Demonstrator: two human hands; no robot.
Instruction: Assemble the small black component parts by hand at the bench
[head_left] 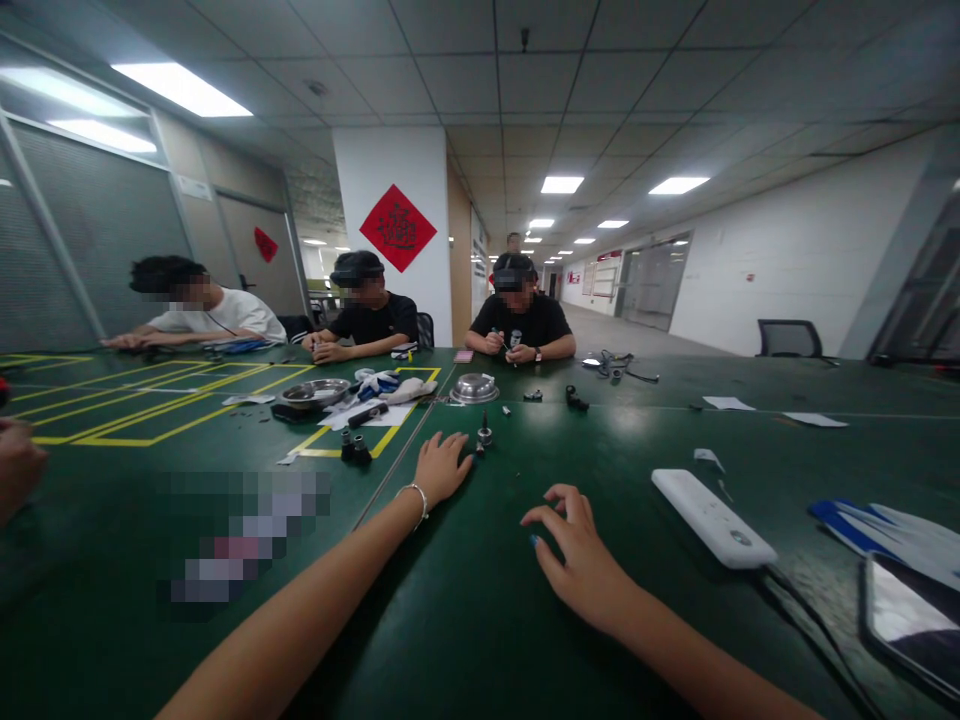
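My left hand (442, 467) reaches over the green table (465, 620), fingers spread and holding nothing. Just right of its fingertips stands a small metal-and-black part (484, 434) with a thin upright tip; I cannot make out its kind. A tiny light piece (506, 410) lies a little beyond it. To the right, my right hand (574, 545) hovers with bent fingers apart and nothing between them. Left of my left hand, two short black cylindrical parts (355, 448) stand side by side. Farther back lie small dark parts (576, 398).
A white power strip (712, 515) with a cable, a phone (911, 610) and a blue-white glove (892, 530) lie at right. Metal bowls (474, 388) and gloves (409, 390) sit farther back. Several people (521, 325) sit across the table; another person's hand (19, 465) shows at far left.
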